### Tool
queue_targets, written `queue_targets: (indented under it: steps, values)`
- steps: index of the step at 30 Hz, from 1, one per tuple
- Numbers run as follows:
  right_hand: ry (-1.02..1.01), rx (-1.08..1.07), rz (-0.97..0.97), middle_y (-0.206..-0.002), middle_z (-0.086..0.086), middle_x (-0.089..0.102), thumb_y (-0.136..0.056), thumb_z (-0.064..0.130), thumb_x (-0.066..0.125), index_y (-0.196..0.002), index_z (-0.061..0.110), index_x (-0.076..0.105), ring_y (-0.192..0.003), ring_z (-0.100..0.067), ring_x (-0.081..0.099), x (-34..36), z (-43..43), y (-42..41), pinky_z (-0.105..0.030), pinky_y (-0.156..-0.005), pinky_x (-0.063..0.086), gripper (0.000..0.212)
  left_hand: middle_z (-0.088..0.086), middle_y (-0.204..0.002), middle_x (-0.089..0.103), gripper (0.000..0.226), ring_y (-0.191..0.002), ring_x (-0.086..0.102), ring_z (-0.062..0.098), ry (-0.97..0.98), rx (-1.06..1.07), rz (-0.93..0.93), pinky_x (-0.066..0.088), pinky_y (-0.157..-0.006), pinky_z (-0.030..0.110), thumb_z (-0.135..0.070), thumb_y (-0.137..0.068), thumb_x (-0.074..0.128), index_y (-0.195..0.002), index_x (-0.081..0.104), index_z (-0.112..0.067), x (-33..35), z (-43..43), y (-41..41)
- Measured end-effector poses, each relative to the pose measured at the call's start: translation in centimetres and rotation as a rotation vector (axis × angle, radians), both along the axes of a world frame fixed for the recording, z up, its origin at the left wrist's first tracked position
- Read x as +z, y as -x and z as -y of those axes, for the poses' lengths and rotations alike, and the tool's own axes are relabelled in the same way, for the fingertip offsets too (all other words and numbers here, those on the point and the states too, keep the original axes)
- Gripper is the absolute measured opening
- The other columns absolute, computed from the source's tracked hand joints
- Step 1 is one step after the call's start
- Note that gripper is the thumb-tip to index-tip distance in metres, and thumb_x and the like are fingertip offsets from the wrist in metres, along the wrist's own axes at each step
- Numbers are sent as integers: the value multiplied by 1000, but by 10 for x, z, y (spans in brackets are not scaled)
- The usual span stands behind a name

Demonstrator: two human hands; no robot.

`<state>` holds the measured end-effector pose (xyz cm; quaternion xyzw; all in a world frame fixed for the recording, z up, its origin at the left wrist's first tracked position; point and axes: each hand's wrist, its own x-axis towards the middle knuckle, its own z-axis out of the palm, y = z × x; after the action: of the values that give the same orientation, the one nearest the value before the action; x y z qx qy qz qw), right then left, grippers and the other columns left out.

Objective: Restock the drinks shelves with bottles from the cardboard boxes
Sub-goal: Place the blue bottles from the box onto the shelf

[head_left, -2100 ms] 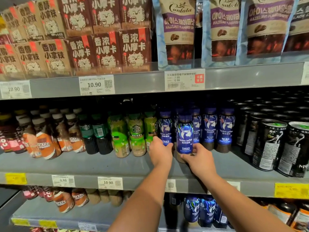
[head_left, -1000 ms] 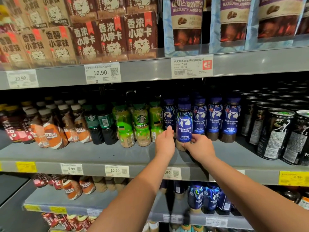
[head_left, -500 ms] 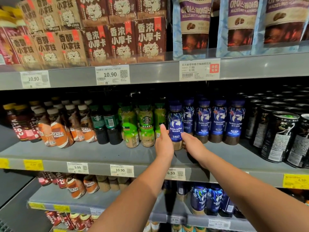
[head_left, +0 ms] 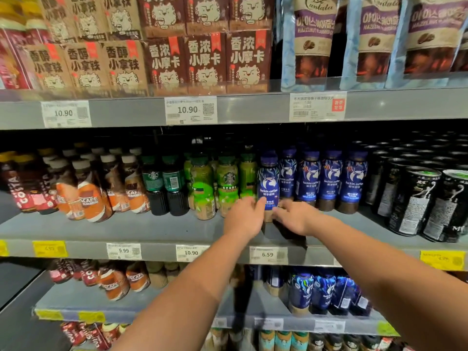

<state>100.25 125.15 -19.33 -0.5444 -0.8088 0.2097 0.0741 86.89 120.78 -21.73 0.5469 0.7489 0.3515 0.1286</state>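
grey metal shelving unit (head_left: 152, 230) fills the view, three tiers visible, price tags along each front lip. top tier: brown and tan drink cartons with a cartoon face (head_left: 202, 62) on the left, purple-and-tan hazelnut coffee pouches (head_left: 312, 39) on the right. middle tier, left to right: orange-and-brown labelled coffee bottles (head_left: 88, 196), dark green capped bottles (head_left: 162, 183), light green labelled bottles (head_left: 202, 191), a row of blue plastic coffee bottles with a white deer mark (head_left: 331, 178), then black cans with green tops (head_left: 415, 201) at far right. lower tier holds more orange and blue bottles, partly hidden by my forearms.

the front blue deer-label bottle (head_left: 269, 182) stands upright on the middle tier, nearer the lip than its row and just left of it, close beside the light green bottles. white tag reading 6.59 (head_left: 268, 255) sits on the lip below it.

my left hand (head_left: 244, 219) is at the bottle's lower left, fingers touching its base. my right hand (head_left: 296, 217) is at the lower right, fingers spread and low against the base. both hands flank the bottle, close together; a firm clasp i cannot tell, some blur.
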Motion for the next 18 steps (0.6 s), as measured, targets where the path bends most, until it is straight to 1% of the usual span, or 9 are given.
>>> queue_targets:
  steps: [1,2,4,6,8,10,12,15,18]
  values:
    - [-41,8,116,-144,-17,44,-101,46,26,-142,10,39,-131,-31,43,8,7,-2,-36,-105,34,56,4,-103,60,48,-97,56,23,68,-38,-150,43,-77,33,-53,-98,33,-107,61,-15,4,6,5]
    - [-58,4,188,-146,-16,42,-102,45,25,-143,10,37,-132,-31,42,17,15,-3,-37,-106,34,56,4,-102,58,48,-94,53,21,118,-75,-271,41,-74,31,-53,-98,33,-111,61,-15,8,12,8]
    - [-70,-20,244,-146,-15,42,-103,40,22,-142,9,38,-132,-30,41,31,30,-5,-37,-107,34,52,4,-101,56,47,-89,48,19,180,-131,-426,38,-71,30,-51,-99,33,-112,60,-14,15,24,9]
    - [-105,-28,262,-143,-16,44,-104,36,22,-140,10,42,-131,-31,42,37,44,-8,-38,-106,36,48,6,-108,60,47,-93,52,21,208,-155,-525,43,-74,31,-51,-98,36,-110,61,-13,21,32,5]
    - [-148,-26,305,-139,-17,48,-103,36,27,-137,10,45,-126,-32,47,36,55,-15,-39,-102,39,47,8,-113,62,47,-103,57,27,218,-157,-552,47,-81,35,-51,-97,38,-109,62,-13,25,39,-2]
    - [-184,-38,320,-133,-16,54,-99,40,34,-128,7,52,-119,-31,52,30,64,-26,-37,-95,43,48,9,-115,63,47,-106,59,30,220,-159,-552,48,-83,38,-50,-96,39,-111,63,-12,25,50,-13]
    - [-201,-44,328,-130,-15,56,-98,40,37,-124,6,55,-117,-31,53,26,75,-39,-36,-91,43,46,12,-118,63,47,-109,58,32,214,-166,-548,48,-86,39,-49,-96,41,-113,63,-11,21,67,-26]
    - [-202,-21,353,-131,-16,55,-99,43,35,-125,6,54,-120,-31,51,19,102,-61,-37,-94,42,49,12,-123,61,45,-114,56,33,221,-143,-548,47,-89,41,-48,-95,43,-115,62,-13,13,98,-49]
    - [-217,15,387,-130,-16,56,-97,45,34,-123,8,56,-118,-33,53,7,133,-87,-39,-94,43,50,11,-122,62,42,-115,56,32,222,-120,-548,47,-86,39,-45,-95,43,-114,63,-13,7,130,-75]
